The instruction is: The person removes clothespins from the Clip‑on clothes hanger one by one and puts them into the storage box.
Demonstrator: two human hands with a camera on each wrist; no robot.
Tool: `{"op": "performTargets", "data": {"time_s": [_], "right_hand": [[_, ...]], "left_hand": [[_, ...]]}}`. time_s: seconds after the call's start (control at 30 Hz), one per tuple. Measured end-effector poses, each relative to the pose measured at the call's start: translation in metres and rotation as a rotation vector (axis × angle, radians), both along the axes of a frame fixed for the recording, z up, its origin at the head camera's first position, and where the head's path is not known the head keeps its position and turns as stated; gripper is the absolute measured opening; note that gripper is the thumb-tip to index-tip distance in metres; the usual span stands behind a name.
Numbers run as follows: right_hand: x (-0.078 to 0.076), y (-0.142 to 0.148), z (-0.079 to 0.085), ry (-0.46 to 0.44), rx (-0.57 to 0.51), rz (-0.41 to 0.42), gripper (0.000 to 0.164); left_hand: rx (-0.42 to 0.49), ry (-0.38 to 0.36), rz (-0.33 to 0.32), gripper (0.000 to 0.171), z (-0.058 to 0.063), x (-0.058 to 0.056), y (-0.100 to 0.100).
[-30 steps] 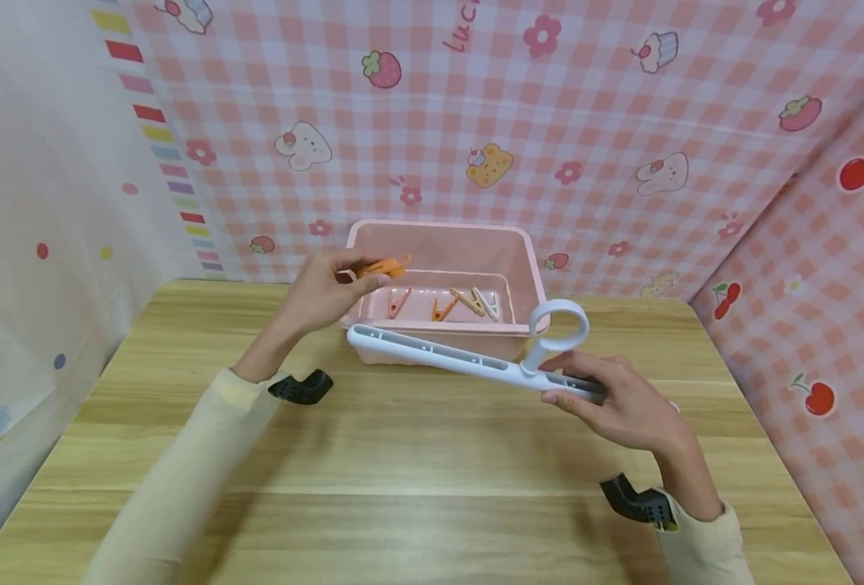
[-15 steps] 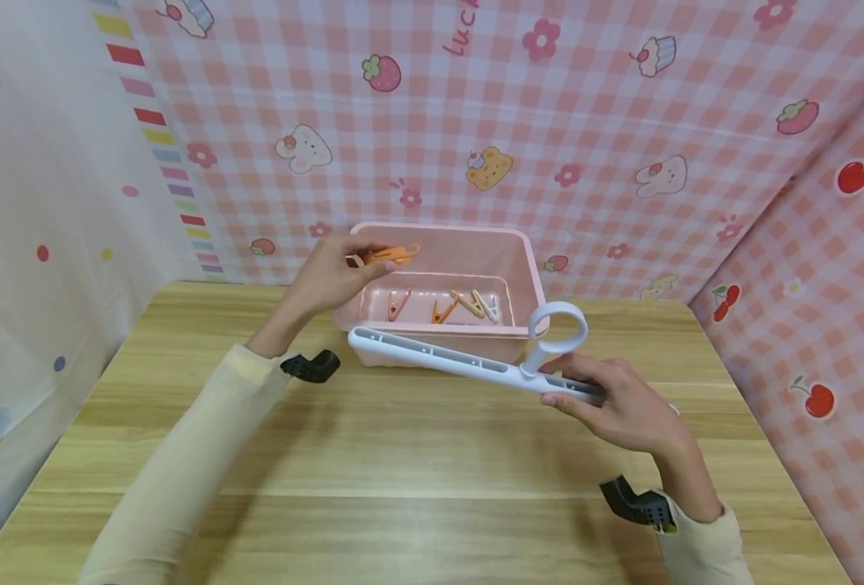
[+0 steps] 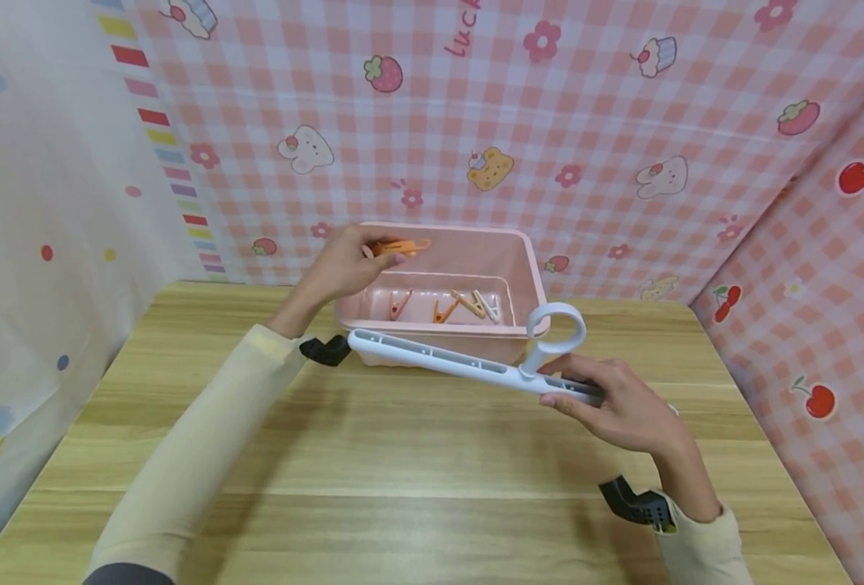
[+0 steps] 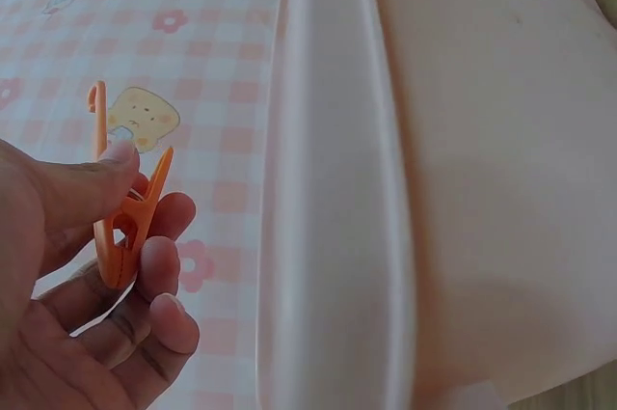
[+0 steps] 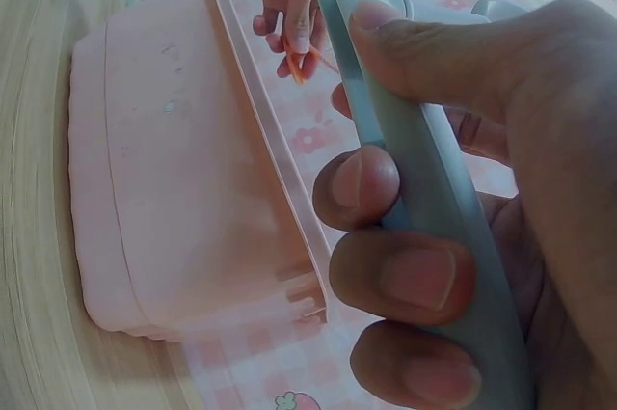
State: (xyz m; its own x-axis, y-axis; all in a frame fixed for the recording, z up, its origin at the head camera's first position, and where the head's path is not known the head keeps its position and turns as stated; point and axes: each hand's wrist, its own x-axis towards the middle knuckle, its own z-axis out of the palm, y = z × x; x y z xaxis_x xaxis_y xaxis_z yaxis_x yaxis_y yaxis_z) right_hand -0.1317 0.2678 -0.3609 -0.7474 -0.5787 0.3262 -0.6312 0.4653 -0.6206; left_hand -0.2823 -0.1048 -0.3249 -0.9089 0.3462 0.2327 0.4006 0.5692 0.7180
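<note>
In the head view my left hand [image 3: 347, 264] is above the left side of a pink plastic bin [image 3: 442, 329]. Its thumb and fingers pinch an orange clothespin [image 4: 130, 222], which has a small hook at one end. My right hand [image 3: 618, 402] grips the right end of a long, pale slotted plastic bar [image 3: 439, 360] with a ring-shaped hook [image 3: 557, 307] standing up from it. The bar slants in front of the bin's near wall. Several clothespins lie on the bin floor, among them a pinkish one [image 3: 400, 304], an orange one [image 3: 445, 310] and a white one [image 3: 487, 306].
A wooden tabletop [image 3: 417, 487] extends in front of the bin. Behind it hangs a pink checked cloth [image 3: 432, 122], with another checked cloth [image 3: 819, 325] at the right and a white dotted one [image 3: 58, 203] at the left. Black wrist mounts [image 3: 325, 351] project from both sleeves.
My left hand has moved up and to the right with the orange clothespin, further over the bin. The right hand and the bar have hardly moved.
</note>
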Motion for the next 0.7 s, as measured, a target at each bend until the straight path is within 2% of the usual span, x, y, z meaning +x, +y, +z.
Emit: {"op": "performTargets", "data": {"time_s": [0.2,0.43,0.6,0.7], "right_hand": [[-0.001,0.001,0.0,0.004,0.0,-0.001,0.033],[-0.002,0.001,-0.003,-0.007,-0.002,-0.002,0.034],[-0.003,0.0,-0.003,-0.013,0.003,-0.006,0.032],[-0.003,0.0,-0.002,-0.012,0.007,-0.011,0.032]], "left_hand": [[-0.021,-0.025,0.015,0.031,0.001,-0.007,0.003],[-0.048,-0.1,0.03,0.046,-0.002,-0.008,-0.002],[-0.04,-0.086,0.006,0.053,-0.001,-0.004,-0.005],[-0.027,-0.063,-0.004,0.056,0.002,0.001,-0.008]]}}
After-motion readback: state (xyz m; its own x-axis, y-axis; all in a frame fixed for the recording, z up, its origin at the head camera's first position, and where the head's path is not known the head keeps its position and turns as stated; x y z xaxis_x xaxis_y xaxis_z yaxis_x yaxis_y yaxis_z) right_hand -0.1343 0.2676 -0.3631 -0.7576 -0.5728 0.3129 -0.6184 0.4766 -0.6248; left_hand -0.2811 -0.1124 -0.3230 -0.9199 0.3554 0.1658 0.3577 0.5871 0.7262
